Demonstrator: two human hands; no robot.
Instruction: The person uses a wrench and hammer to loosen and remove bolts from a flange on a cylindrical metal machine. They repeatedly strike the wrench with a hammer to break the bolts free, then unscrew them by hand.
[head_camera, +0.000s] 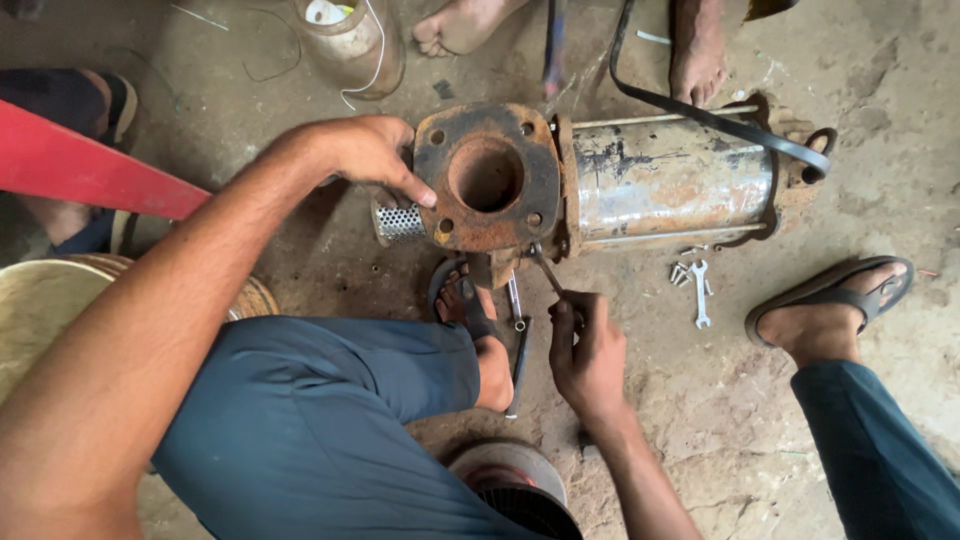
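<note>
Pump (640, 180) lying on its side on the floor (700, 400), its rusty square flange (487, 178) turned toward the viewer, with a round central bore and bolt holes at the corners. A steel cylinder body runs off to the right, held by long tie rods; a black strap (700, 110) crosses over it. A perforated strainer (398, 222) shows just left of the flange.

Left hand (365, 155): fingers spread and curled over the flange's left edge, pressing on it, holding nothing else. Right hand (588, 350): closed round the handle of a slim tool (548, 272), whose tip meets the flange's lower right corner, at a bolt or nut there; the exact fastener is too small to tell.

Judgement: the step looks like work on that lower fastener. It would go best with the left hand bracing the flange against rolling, the tool seated square on the fastener, and force applied steadily, since rust may bind it.

Nearby: a spanner (700, 292) and loose bolts (680, 272) on the floor to the right; a second spanner (514, 302) beside the sandalled foot (470, 310); other people's bare feet (460, 25) beyond the pump.
</note>
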